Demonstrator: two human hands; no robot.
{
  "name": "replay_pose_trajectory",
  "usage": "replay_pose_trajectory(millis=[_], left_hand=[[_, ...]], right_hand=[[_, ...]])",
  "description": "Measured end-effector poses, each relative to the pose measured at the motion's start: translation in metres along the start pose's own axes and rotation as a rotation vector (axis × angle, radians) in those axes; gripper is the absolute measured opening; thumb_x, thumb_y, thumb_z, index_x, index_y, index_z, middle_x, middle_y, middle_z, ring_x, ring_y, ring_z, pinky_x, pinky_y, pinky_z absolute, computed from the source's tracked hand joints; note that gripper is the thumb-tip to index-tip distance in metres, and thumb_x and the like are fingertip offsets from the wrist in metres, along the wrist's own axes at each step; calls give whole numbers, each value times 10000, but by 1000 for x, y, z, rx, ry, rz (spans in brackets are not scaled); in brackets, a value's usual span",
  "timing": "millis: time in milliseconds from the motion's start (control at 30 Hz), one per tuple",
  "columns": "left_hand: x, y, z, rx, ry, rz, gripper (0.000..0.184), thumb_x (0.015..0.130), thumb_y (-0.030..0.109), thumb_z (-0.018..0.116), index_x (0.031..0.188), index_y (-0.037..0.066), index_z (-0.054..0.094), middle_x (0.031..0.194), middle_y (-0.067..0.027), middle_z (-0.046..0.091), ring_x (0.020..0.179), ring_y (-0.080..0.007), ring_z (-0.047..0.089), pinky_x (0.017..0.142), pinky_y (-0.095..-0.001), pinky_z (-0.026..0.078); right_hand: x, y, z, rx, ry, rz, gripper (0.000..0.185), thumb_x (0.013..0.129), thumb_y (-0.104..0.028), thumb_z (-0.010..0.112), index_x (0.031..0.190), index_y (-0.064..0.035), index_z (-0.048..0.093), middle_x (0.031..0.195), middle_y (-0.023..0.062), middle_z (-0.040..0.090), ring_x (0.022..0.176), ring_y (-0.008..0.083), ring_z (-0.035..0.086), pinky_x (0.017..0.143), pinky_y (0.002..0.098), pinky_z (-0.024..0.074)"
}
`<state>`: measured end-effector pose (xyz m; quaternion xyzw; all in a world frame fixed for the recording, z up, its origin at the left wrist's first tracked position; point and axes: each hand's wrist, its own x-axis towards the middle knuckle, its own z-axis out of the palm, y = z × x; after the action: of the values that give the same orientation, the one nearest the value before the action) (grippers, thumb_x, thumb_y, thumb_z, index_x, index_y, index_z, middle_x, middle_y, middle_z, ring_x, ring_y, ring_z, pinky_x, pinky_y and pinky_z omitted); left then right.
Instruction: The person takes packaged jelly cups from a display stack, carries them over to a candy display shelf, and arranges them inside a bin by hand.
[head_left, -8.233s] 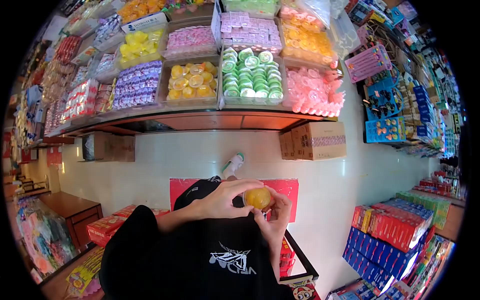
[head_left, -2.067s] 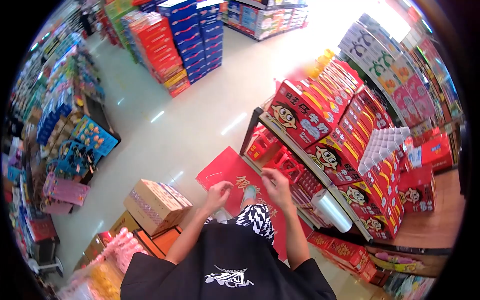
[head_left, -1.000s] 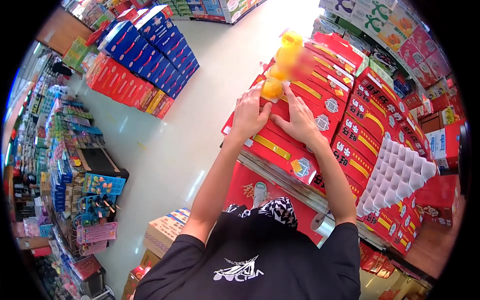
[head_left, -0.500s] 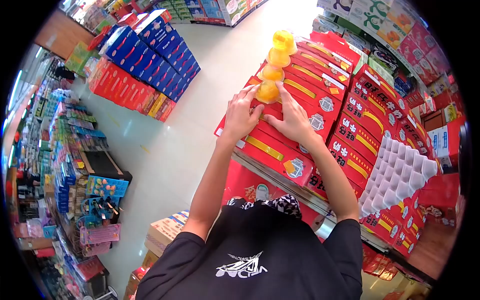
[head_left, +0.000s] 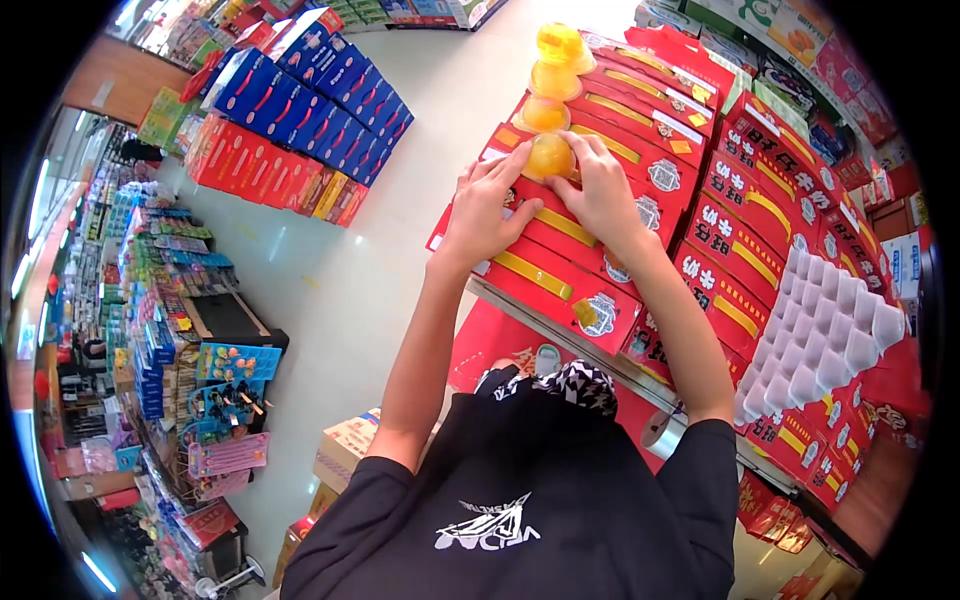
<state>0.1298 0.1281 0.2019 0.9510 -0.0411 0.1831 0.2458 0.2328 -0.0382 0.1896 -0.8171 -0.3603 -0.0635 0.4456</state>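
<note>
Four round yellow-orange items in what look like clear plastic shells line up on a stack of red cartons (head_left: 545, 255). My right hand (head_left: 605, 190) curls its thumb and fingers around the right side of the nearest round yellow-orange item (head_left: 549, 157). The fingers of my left hand (head_left: 485, 210) are stretched out, with the fingertips against that item's left side and the thumb spread away over the cartons. Beyond it in the row sit a second round item (head_left: 545, 113), a third (head_left: 555, 80) and a fourth (head_left: 560, 43).
A white moulded egg-tray-like sheet (head_left: 820, 335) lies on further red cartons at the right. Stacked blue boxes (head_left: 300, 105) stand across the aisle floor (head_left: 385, 200). Hanging goods (head_left: 235, 365) fill the racks at the left. A brown cardboard box (head_left: 345, 445) is beside me.
The view has shifted slightly, so the cartons sit differently in frame. My right thumb has moved in close to the nearest round item, while my left thumb stays apart from it.
</note>
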Motion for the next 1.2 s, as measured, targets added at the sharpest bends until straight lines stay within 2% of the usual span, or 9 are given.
replay_pose_trajectory(millis=[100, 200, 433, 533, 767, 867, 933, 1133, 1200], left_hand=[[0, 3, -1, -36, -6, -32, 700, 839, 232, 721, 1468, 82, 456, 1318, -179, 615, 1259, -325, 552, 1178, -515, 250], [-2, 1, -2, -76, 1, -26, 708, 840, 210, 721, 1477, 81, 442, 1330, -179, 611, 1260, -327, 550, 1158, -487, 291], [-1, 4, -7, -319, 234, -26, 575, 829, 49, 693, 1374, 48, 509, 1216, -210, 629, 1128, -332, 635, 966, -375, 499], [-4, 7, -8, -410, 245, -67, 534, 826, 57, 719, 1322, 40, 522, 1232, -234, 617, 1140, -392, 616, 954, -426, 506], [-7, 6, -7, -345, 363, 48, 547, 786, 118, 793, 1276, 55, 557, 1125, -177, 655, 987, -353, 675, 844, -400, 552], [-8, 6, -8, -311, 382, 86, 562, 771, 161, 823, 1267, 65, 576, 1093, -151, 657, 955, -329, 681, 815, -387, 560], [-10, 10, -10, -291, 400, 81, 562, 767, 186, 833, 1261, 74, 589, 1076, -136, 656, 942, -314, 680, 798, -384, 564], [-38, 39, -13, -407, 499, 4, 769, 718, 261, 881, 1355, 43, 507, 1179, -135, 618, 1075, -272, 631, 907, -384, 523], [-51, 52, -19, -592, 478, -28, 856, 737, 336, 858, 1416, 20, 442, 1230, -151, 583, 1139, -285, 599, 964, -396, 487]], right_hand=[[-1, 3, 4, -36, 59, -73, 595, 784, -148, 767, 1288, 59, 527, 1233, 229, 605, 1120, 371, 612, 933, 428, 524], [-1, -2, -1, -5, 52, -61, 580, 751, -175, 794, 1241, 39, 568, 1142, 214, 647, 1117, 348, 600, 939, 419, 517], [3, -35, -8, 144, 13, -69, 588, 717, -243, 786, 1200, 41, 606, 1063, 233, 659, 971, 316, 663, 881, 386, 538], [-2, -48, -6, 290, -61, -37, 593, 724, -235, 778, 1216, 41, 597, 1097, 231, 659, 998, 301, 667, 880, 387, 536], [-4, -57, -16, 523, -216, -23, 546, 790, -240, 771, 1221, 7, 544, 1166, 177, 652, 1061, 224, 643, 954, 330, 491], [-3, -53, -19, 754, -374, 89, 522, 840, -183, 767, 1255, -35, 487, 1250, 105, 597, 1169, 161, 572, 1001, 307, 466], [-4, -57, -22, 848, -401, 114, 541, 846, -154, 752, 1289, -23, 468, 1249, 112, 593, 1166, 155, 573, 1007, 306, 466], [-11, -88, -40, 1014, -375, 77, 520, 839, -94, 724, 1297, 15, 504, 1174, 107, 611, 1095, 141, 598, 969, 296, 487], [-18, -97, -43, 1057, -356, 44, 493, 833, -80, 717, 1275, 22, 526, 1142, 103, 619, 1065, 136, 607, 945, 294, 500]])
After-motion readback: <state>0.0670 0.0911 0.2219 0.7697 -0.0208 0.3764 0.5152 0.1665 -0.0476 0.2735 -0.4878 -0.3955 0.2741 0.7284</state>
